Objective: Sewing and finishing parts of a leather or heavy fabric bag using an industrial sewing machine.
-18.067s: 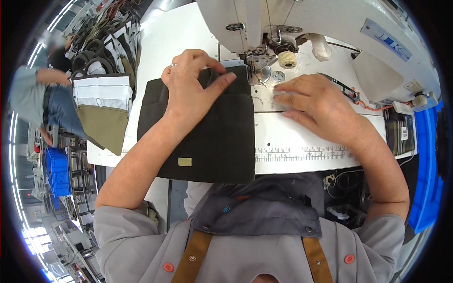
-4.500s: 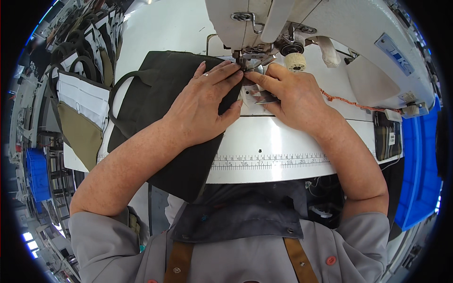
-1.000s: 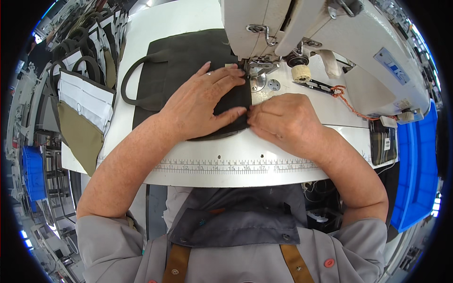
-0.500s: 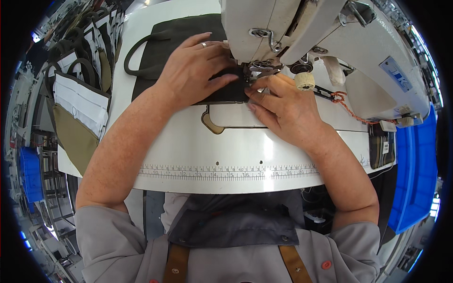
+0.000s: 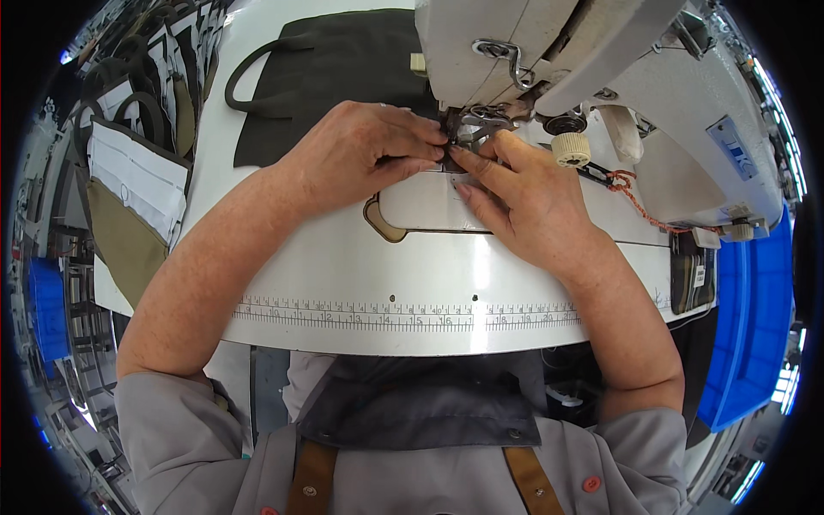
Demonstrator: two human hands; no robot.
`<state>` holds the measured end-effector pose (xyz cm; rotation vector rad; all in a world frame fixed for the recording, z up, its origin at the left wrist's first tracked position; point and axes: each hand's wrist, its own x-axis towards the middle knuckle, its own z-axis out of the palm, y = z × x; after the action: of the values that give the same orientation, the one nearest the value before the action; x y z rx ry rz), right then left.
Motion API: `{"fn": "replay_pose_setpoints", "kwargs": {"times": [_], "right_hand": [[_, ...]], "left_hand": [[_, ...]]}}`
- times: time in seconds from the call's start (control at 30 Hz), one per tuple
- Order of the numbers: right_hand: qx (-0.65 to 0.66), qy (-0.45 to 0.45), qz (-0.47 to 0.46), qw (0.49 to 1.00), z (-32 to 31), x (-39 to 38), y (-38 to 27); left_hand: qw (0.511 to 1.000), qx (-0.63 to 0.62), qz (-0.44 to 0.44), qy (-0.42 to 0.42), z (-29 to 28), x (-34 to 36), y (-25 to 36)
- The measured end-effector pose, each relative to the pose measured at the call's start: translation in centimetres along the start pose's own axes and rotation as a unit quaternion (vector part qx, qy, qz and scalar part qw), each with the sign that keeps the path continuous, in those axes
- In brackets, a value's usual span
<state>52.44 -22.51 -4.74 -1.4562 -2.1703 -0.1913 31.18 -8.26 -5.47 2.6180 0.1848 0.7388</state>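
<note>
Dark bag needs its edge kept flat; left fingers sit nearly closed, right fingers part slightly, holds unclear from here.

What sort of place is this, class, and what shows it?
Probably a sewing workshop: a white sewing machine with dark cloth reaching under it, a ruler scale along the table, and many handled cloth pieces at left.

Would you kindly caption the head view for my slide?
Left hand on dark fabric, right hand close by, at a sewing machine.
</note>
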Motion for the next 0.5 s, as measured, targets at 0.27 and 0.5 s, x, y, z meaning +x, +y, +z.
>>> {"fn": "replay_pose_setpoints", "kwargs": {"times": [0.27, 0.5], "right_hand": [[-0.033, -0.021, 0.032, 0.999, 0.03, -0.49, 0.28], [-0.03, 0.009, 0.019, 0.999, 0.03, -0.6, 0.35]], "left_hand": [[0.999, 0.028, -0.041, 0.009, 0.48, 0.25, 0.21], [0.999, 0.027, -0.032, 0.032, 0.87, 0.07, 0.18]]}}
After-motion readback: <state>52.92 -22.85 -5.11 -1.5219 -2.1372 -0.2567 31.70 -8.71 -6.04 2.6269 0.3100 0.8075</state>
